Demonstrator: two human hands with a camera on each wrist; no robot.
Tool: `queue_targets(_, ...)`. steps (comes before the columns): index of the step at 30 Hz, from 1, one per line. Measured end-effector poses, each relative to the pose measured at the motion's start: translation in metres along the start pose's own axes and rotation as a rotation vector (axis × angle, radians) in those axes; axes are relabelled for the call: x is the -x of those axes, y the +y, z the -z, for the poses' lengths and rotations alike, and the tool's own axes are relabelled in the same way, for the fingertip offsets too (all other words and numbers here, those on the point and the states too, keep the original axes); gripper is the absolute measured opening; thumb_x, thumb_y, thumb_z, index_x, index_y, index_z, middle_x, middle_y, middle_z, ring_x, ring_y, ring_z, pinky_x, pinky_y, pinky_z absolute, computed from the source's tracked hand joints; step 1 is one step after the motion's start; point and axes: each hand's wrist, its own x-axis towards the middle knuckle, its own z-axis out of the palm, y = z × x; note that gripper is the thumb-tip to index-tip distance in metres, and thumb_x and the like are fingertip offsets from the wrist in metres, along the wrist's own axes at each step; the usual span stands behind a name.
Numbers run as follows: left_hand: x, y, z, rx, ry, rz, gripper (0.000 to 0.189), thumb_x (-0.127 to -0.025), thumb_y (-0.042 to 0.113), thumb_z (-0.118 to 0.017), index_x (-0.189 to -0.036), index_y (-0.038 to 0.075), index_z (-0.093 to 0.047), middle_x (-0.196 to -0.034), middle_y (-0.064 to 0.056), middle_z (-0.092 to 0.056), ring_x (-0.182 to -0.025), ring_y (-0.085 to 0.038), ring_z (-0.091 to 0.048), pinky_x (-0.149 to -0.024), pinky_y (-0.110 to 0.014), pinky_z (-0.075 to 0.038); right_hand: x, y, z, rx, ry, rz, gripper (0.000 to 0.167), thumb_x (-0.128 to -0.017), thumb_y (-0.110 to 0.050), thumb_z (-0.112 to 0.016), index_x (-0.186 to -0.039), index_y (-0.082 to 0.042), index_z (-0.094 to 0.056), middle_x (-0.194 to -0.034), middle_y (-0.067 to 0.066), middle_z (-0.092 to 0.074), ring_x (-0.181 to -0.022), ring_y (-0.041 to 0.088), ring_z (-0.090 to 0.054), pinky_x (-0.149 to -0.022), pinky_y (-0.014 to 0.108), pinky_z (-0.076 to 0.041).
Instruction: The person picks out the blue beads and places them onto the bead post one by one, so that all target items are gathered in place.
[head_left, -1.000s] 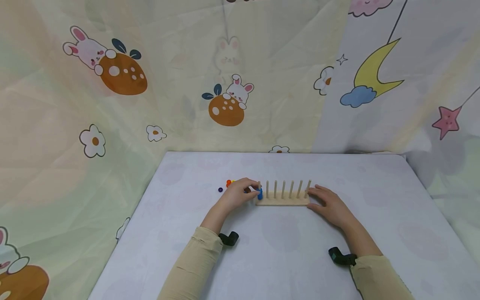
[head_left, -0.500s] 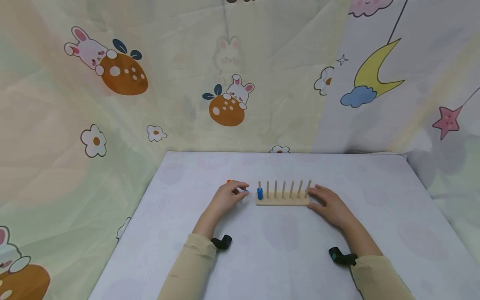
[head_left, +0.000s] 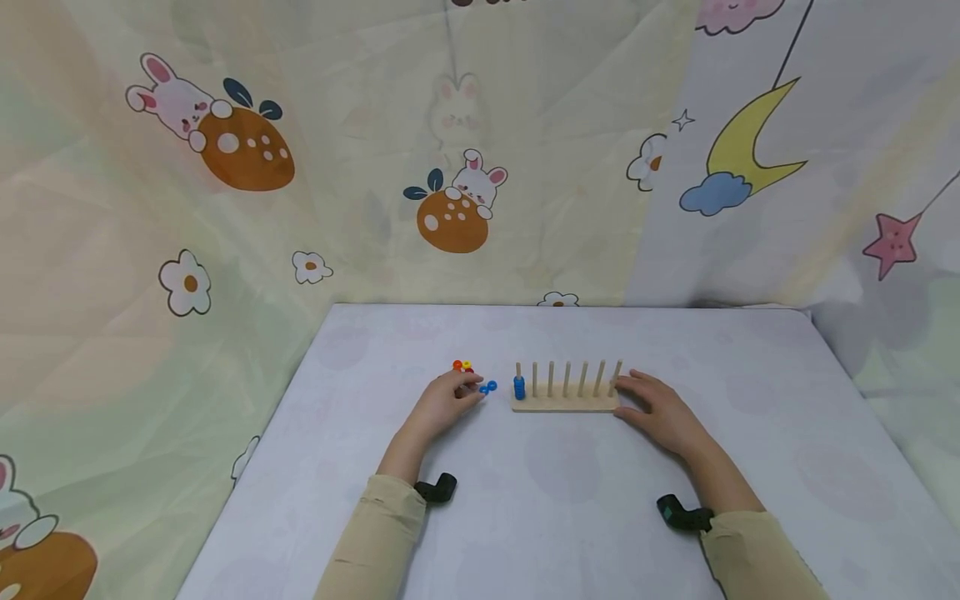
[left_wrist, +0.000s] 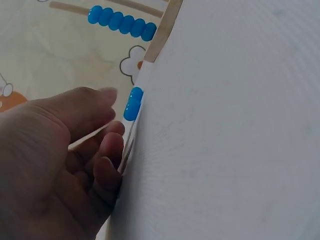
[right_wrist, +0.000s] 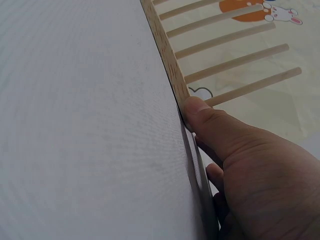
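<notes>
A wooden peg board (head_left: 566, 403) with a row of upright pegs lies on the table. On its leftmost peg is a stack of blue beads (left_wrist: 121, 22), the top of the peg bare above it. Two loose blue beads (left_wrist: 132, 104) lie side by side left of the board. Just beside them is my left hand (head_left: 437, 403), fingers loosely bent, thumb apart from the fingers and nothing held. My right hand (head_left: 663, 412) holds the board's right end, its thumb (right_wrist: 196, 106) against the near corner and its fingers toward the far side.
Beyond my left hand lie an orange bead (head_left: 457, 365), a yellow bead (head_left: 467, 364) and a dark red bead (head_left: 469, 371). A white cloth (head_left: 570, 500) covers the table, and a printed curtain (head_left: 555, 167) hangs behind it.
My left hand has let go of the blue bead stack at the leftmost peg and moved left to the loose beads. The right hand and board have stayed put.
</notes>
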Motion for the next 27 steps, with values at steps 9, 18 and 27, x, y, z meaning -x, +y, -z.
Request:
queue_targets(9, -0.004, 0.001, -0.003, -0.047, -0.014, 0.001, 0.034, -0.093, 0.033, -0.068, -0.124, 0.019, -0.068, -0.103, 0.005, -0.067, -0.085, -0.012, -0.055, -0.078, -0.032, -0.047, -0.001, 0.002, -0.001, 0.004, -0.005, 0.002, 0.06, -0.092, -0.044, -0.068, -0.141, -0.013, -0.053, -0.154, 0.025, -0.037, -0.142, 0.049, -0.03, -0.11, 0.068, -0.025)
queue_targets(18, -0.01, 0.001, -0.008, -0.115, -0.008, 0.004, 0.027, -0.093, 0.035, -0.068, -0.116, 0.021, -0.07, -0.101, 0.007, -0.065, -0.087, -0.011, -0.055, -0.08, -0.031, -0.048, 0.0, 0.002, -0.001, 0.003, 0.003, 0.01, 0.058, -0.091, -0.039, -0.07, -0.14, -0.012, -0.054, -0.153, 0.024, -0.039, -0.142, 0.048, -0.03, -0.111, 0.067, -0.025)
queue_targets(27, -0.01, 0.006, -0.009, -0.151, -0.002, 0.028, 0.023, -0.093, 0.032, -0.069, -0.113, 0.021, -0.07, -0.102, 0.005, -0.066, -0.093, -0.012, -0.058, -0.086, -0.035, -0.049, 0.0, 0.002, -0.001, 0.001, -0.001, 0.001, 0.058, -0.091, -0.04, -0.069, -0.14, -0.012, -0.054, -0.153, 0.024, -0.038, -0.142, 0.049, -0.03, -0.11, 0.067, -0.025)
